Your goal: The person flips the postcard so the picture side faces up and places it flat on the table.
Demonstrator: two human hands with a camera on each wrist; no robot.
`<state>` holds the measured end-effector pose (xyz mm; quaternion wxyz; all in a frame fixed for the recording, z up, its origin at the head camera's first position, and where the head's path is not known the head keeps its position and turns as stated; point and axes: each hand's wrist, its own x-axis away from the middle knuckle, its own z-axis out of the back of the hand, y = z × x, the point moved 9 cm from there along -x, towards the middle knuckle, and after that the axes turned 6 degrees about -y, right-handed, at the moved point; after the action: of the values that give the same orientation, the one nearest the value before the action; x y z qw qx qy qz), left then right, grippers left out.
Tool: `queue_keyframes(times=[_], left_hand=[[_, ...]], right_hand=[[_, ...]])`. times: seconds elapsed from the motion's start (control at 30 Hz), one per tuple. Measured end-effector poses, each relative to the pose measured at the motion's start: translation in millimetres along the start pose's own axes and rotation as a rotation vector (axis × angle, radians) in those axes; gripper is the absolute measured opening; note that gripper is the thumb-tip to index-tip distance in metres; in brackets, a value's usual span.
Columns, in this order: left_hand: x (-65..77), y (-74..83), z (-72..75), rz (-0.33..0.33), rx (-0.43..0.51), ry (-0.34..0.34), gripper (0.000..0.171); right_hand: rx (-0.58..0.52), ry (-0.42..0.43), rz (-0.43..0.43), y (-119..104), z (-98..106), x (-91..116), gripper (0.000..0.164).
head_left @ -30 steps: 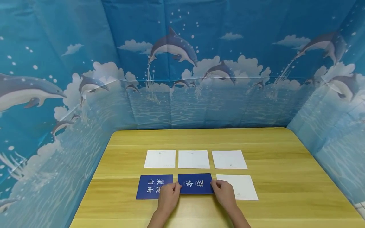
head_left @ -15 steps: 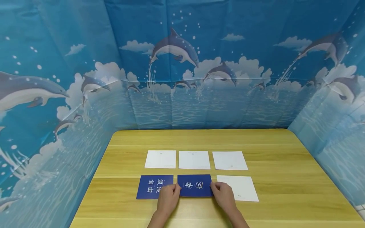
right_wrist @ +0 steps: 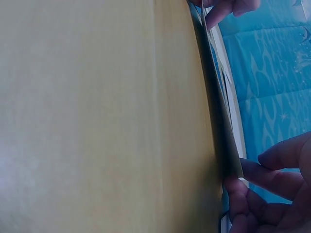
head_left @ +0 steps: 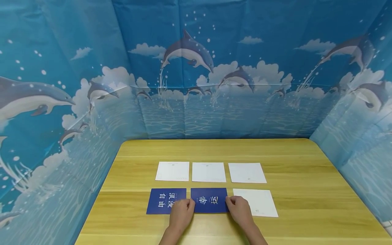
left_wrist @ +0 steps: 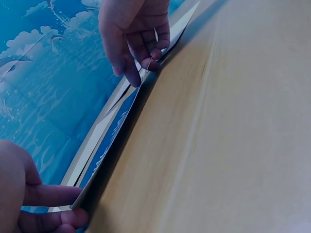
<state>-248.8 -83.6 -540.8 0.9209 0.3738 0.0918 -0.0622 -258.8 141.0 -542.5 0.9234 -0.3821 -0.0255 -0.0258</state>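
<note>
A dark blue card with white characters lies in the middle of the front row in the head view. At its left edge my left hand pinches it between thumb and fingers; my right hand does the same at the right edge. Both wrist views show the near edge raised a little, with a dark shadow beneath it. Left of it is another blue card, one corner hidden by my left hand. A white card on the right is partly covered by my right hand.
Behind, a row holds a left white card, a middle white card and a right white card. All are on a wood-grain table. A blue dolphin-print curtain encloses its back and sides.
The held blue card has come slightly nearer and sits lower, its near edge closer to the table. Both hands keep their grip and have hardly moved.
</note>
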Motion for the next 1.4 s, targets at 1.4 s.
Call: queue_keyframes(times=[1.4], left_hand=[[0.5, 3.2, 3.0, -0.029, -0.125, 0.052, 0.044]], right_hand=[[0.015, -0.051, -0.049, -2.1, -1.7, 0.1, 0.023]])
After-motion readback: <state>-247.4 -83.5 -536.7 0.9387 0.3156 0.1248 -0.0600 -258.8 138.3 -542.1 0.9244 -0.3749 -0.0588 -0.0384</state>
